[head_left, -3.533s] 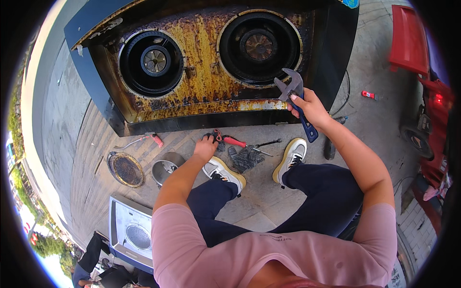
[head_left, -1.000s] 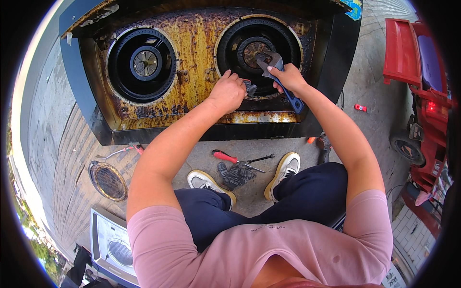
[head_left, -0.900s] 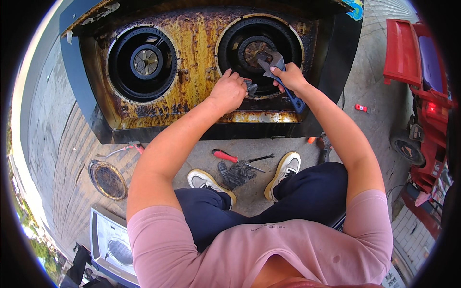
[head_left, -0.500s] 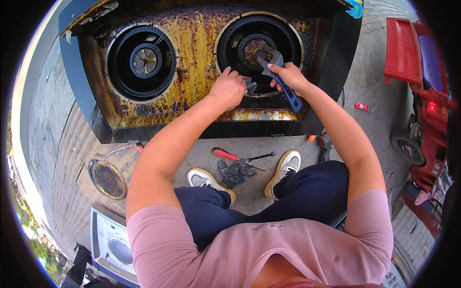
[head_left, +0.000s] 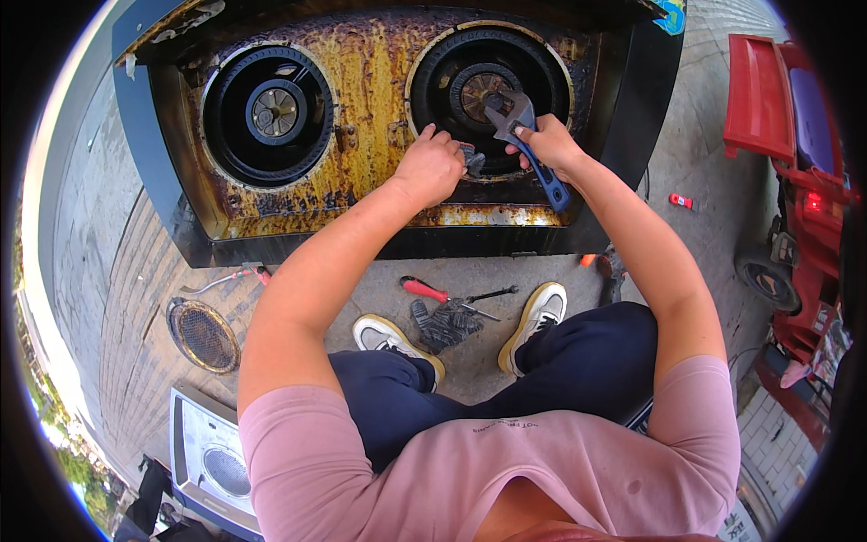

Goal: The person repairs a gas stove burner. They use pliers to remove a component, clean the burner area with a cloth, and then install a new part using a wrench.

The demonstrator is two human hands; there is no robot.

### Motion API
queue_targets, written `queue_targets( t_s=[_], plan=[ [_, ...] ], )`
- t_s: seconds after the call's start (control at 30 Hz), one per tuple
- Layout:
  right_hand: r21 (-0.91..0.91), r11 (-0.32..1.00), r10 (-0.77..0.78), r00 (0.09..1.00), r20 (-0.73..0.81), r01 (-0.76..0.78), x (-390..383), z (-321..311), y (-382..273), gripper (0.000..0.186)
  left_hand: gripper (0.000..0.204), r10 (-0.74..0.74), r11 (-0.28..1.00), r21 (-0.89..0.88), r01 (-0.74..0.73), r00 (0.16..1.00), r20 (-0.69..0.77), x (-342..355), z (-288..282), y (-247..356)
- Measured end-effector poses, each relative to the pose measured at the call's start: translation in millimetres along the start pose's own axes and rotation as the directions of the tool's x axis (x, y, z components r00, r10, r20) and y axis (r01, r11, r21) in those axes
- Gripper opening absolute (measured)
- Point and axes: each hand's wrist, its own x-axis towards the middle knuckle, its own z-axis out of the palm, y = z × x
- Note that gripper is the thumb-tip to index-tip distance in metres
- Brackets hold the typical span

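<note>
My right hand [head_left: 549, 146] is closed around the blue handle of an adjustable wrench [head_left: 536, 169]. The wrench's metal jaws lie over the hub of the right fan [head_left: 476, 91], inside its round black housing. Whether the jaws touch the hub I cannot tell. My left hand [head_left: 432, 168] is closed at the lower left rim of that housing, fingers curled on a crumpled dark grey thing with a red edge [head_left: 473, 161]. Most of that thing is hidden by the hand. Both fans sit in a range hood [head_left: 361, 99] coated with brown and yellow grease.
The left fan [head_left: 274, 113] sits beside. Between my shoes lie grey gloves [head_left: 441, 327], a red-handled screwdriver [head_left: 423, 289] and a dark tool [head_left: 490, 295]. A round mesh filter [head_left: 204, 336] and a silver panel [head_left: 212, 456] are at left. A red vehicle [head_left: 804, 199] stands at right.
The wrench has rolled slightly in my right hand, and its head shows more of its flat face. My left hand has stayed nearly in place.
</note>
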Motion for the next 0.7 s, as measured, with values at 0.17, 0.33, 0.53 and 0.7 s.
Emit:
queue_targets(
  t_s=[0.17,0.33,0.53,0.7],
  plan=[
    [0.033,0.994,0.102,0.994,0.029,-0.103,-4,2,-11,0.033,0.027,-0.008,1.000,-0.005,0.008,1.000,0.008,-1,1,-1],
    [0.012,0.997,0.075,0.995,-0.065,-0.074,1,0,-1,0.034,0.027,-0.005,1.000,-0.006,0.005,1.000,0.008,2,-1,0],
    [-0.068,0.997,0.028,0.997,-0.072,-0.033,1,2,-1,0.028,0.027,-0.009,0.999,-0.031,0.009,1.000,-0.005,-1,-1,-1],
    [-0.155,0.988,-0.018,0.999,-0.031,0.013,-2,0,-2,0.022,0.027,-0.006,1.000,-0.019,0.006,1.000,-0.005,0,-1,0]
  ],
)
